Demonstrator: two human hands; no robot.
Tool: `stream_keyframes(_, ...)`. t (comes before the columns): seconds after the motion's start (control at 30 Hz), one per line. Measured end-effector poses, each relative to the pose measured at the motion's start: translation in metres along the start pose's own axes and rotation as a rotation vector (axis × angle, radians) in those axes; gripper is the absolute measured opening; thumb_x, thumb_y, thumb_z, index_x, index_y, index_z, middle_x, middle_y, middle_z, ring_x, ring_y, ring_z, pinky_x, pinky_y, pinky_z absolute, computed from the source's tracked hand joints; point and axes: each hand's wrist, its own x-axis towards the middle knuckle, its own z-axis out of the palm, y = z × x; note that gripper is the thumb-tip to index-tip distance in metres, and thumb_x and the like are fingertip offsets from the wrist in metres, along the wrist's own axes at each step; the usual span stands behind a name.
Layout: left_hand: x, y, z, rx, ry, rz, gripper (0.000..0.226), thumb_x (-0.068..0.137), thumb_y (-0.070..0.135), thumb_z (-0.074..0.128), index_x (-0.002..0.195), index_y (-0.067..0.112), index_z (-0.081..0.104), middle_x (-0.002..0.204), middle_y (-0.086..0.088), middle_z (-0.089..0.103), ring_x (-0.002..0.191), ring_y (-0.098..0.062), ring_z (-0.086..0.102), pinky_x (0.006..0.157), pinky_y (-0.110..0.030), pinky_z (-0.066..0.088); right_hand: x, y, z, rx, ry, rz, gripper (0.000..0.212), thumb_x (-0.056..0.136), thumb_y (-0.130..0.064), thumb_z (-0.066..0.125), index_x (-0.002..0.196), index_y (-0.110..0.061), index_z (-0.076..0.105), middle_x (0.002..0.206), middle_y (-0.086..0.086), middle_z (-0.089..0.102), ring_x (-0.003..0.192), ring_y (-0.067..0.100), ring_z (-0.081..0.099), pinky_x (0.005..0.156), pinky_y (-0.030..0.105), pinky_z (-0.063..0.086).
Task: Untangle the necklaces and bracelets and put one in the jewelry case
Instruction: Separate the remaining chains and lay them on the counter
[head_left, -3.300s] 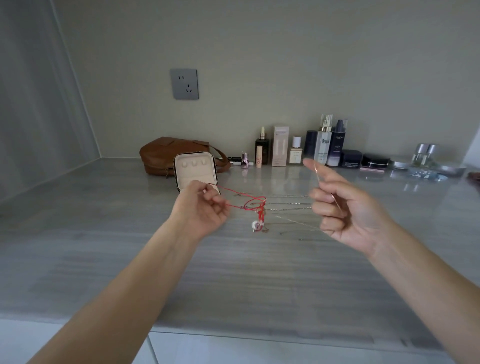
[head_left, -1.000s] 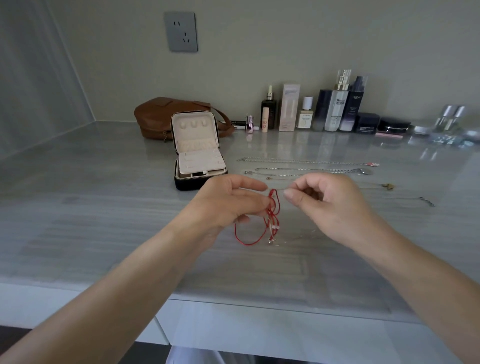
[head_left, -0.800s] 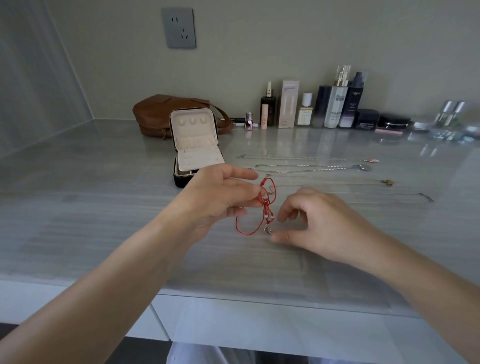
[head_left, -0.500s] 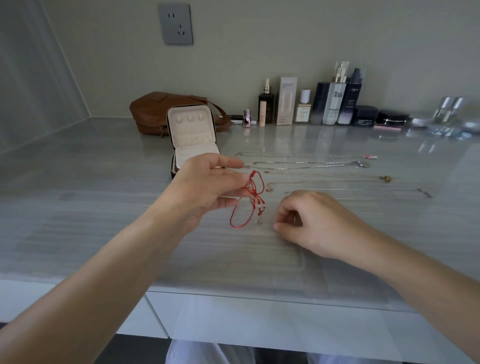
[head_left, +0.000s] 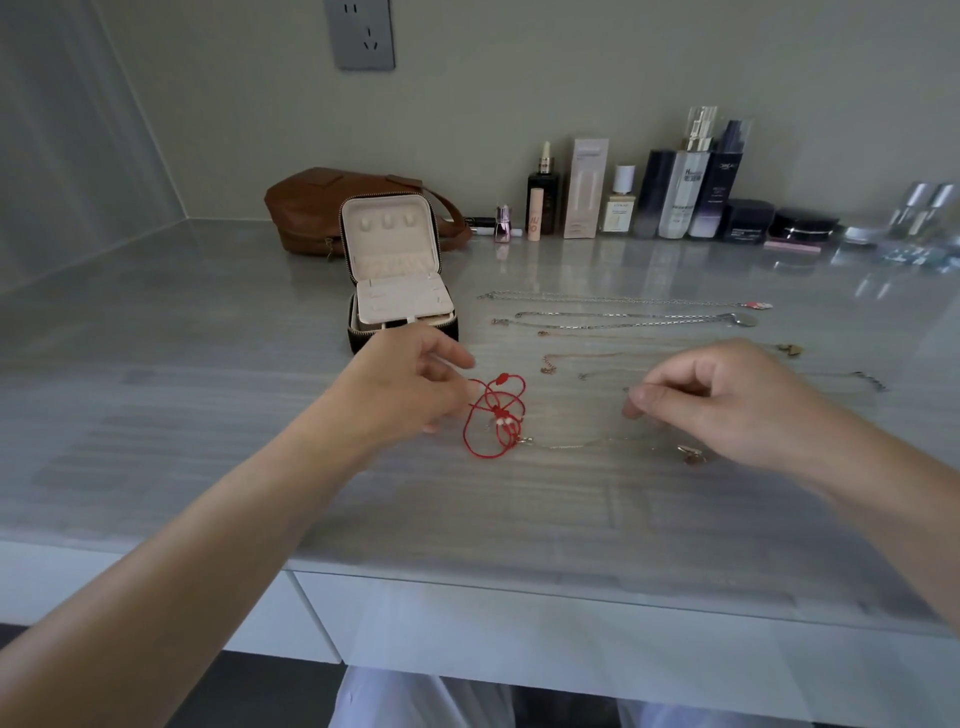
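Grey stone counter (head_left: 208, 426), seen from above

Left hand (head_left: 410, 384) low over the counter, fingers loosely curled, thumb a little apart from the forefinger. A red cord bracelet (head_left: 493, 415) lies in loose loops just right of it, 1 strand running in to the fingertips; cannot tell whether it is pinched or only touched

Right hand (head_left: 727, 400) well right of the red cord, fingers curled, thumb and forefinger pressed tip to tip; cannot tell whether anything is between them. A fine chain (head_left: 571, 444) runs along the counter from the red cord's near-right edge toward a small pendant (head_left: 691, 457) under this hand

Jewelry case (head_left: 400, 291) stands open, lid upright, just beyond the left hand; no cord or chain visible inside

Right of the case, 2 silver chains (head_left: 623, 300) lie straight, thinner gold ones (head_left: 597, 356) nearer

Far edge: brown bag (head_left: 306, 208), row of cosmetic bottles (head_left: 675, 192)
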Motion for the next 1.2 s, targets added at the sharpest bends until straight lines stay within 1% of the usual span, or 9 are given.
stream_keyframes(0.23, -0.003, 0.003, 0.000, 0.277, 0.026, 0.199, 0.017, 0.080, 0.016, 0.070, 0.070, 0.028, 0.063, 0.070, 0.012, 0.060, 0.049, 0.004, 0.049, 0.045, -0.008, 0.035, 0.004, -0.008, 0.002, -0.270, 0.040, -0.001, 0.005, 0.081, -0.035, 0.068, 0.081, -0.031, 0.065, 0.066, -0.015, 0.057, 0.059, 0.002, 0.054, 0.056, 0.021, 0.040)
stream_keyframes(0.37, -0.005, 0.002, -0.002, 0.439, -0.045, 0.199, 0.018, 0.078, 0.019, 0.071, 0.070, 0.033, 0.063, 0.070, 0.012, 0.059, 0.062, -0.001, 0.054, 0.059, -0.015, 0.043, 0.009, -0.030, 0.013, -0.261, 0.023, -0.149, 0.004, 0.081, -0.032, 0.067, 0.078, -0.030, 0.069, 0.057, -0.019, 0.049, 0.056, -0.003, 0.047, 0.052, 0.009, 0.031)
stream_keyframes(0.5, -0.004, 0.000, 0.003, 0.576, -0.072, 0.198, 0.015, 0.078, 0.020, 0.069, 0.077, 0.033, 0.061, 0.075, 0.015, 0.054, 0.069, 0.000, 0.051, 0.062, -0.011, 0.039, 0.019, -0.050, 0.040, -0.284, -0.109, -0.248, 0.015, 0.080, -0.045, 0.065, 0.079, -0.030, 0.068, 0.073, -0.012, 0.058, 0.073, 0.009, 0.054, 0.065, 0.024, 0.043)
stream_keyframes(0.67, 0.000, 0.002, -0.006, 0.533, -0.093, 0.181, 0.021, 0.077, 0.020, 0.069, 0.069, 0.035, 0.057, 0.076, 0.014, 0.058, 0.071, 0.000, 0.054, 0.064, -0.016, 0.043, 0.025, -0.051, 0.056, -0.427, -0.114, -0.302, 0.015, 0.087, -0.033, 0.055, 0.083, -0.022, 0.063, 0.086, -0.002, 0.061, 0.085, 0.020, 0.057, 0.073, 0.032, 0.046)
stream_keyframes(0.83, 0.001, 0.003, -0.001, 0.410, -0.167, 0.155, 0.029, 0.067, 0.036, 0.079, 0.088, 0.035, 0.059, 0.095, 0.012, 0.060, 0.078, -0.005, 0.056, 0.072, -0.023, 0.047, 0.032, -0.047, 0.041, -0.040, -0.154, -0.175, 0.023, 0.090, -0.024, 0.057, 0.067, -0.027, 0.058, 0.059, -0.012, 0.055, 0.052, -0.001, 0.047, 0.052, 0.015, 0.035)
stream_keyframes(0.97, 0.001, 0.012, 0.005, 0.215, -0.187, 0.149, 0.017, 0.077, 0.013, 0.074, 0.080, 0.029, 0.068, 0.088, 0.001, 0.070, 0.085, -0.023, 0.064, 0.076, -0.032, 0.051, 0.030, -0.045, 0.029, 0.142, -0.137, -0.090, 0.022, 0.091, -0.025, 0.055, 0.071, -0.025, 0.063, 0.062, -0.006, 0.058, 0.056, 0.005, 0.047, 0.058, 0.024, 0.037)
stream_keyframes(1.03, 0.002, 0.016, 0.004, 0.116, -0.215, 0.120, 0.014, 0.079, 0.005, 0.070, 0.080, 0.019, 0.071, 0.084, -0.006, 0.073, 0.082, -0.018, 0.067, 0.078, -0.032, 0.054, 0.030, -0.042, 0.025, 0.168, -0.113, -0.061, 0.023, 0.092, -0.026, 0.054, 0.070, -0.025, 0.062, 0.058, -0.009, 0.060, 0.056, 0.004, 0.051, 0.059, 0.021, 0.039)
stream_keyframes(1.13, 0.001, 0.018, 0.000, 0.022, -0.273, 0.048, 0.016, 0.083, 0.004, 0.065, 0.081, 0.019, 0.070, 0.071, 0.004, 0.069, 0.061, 0.004, 0.059, 0.055, -0.013, 0.044, 0.032, -0.038, 0.020, 0.174, -0.068, -0.051, 0.024, 0.093, -0.024, 0.052, 0.071, -0.025, 0.062, 0.053, -0.016, 0.061, 0.051, -0.002, 0.051, 0.054, 0.014, 0.040)
stream_keyframes(1.2, 0.002, 0.016, 0.000, 0.021, -0.273, 0.014, 0.017, 0.085, 0.007, 0.064, 0.082, 0.023, 0.069, 0.069, 0.009, 0.068, 0.059, 0.004, 0.056, 0.058, -0.018, 0.039, 0.033, -0.035, 0.019, 0.167, -0.044, -0.057, 0.023, 0.093, -0.022, 0.054, 0.072, -0.025, 0.062, 0.053, -0.020, 0.061, 0.050, -0.002, 0.052, 0.055, 0.014, 0.041)
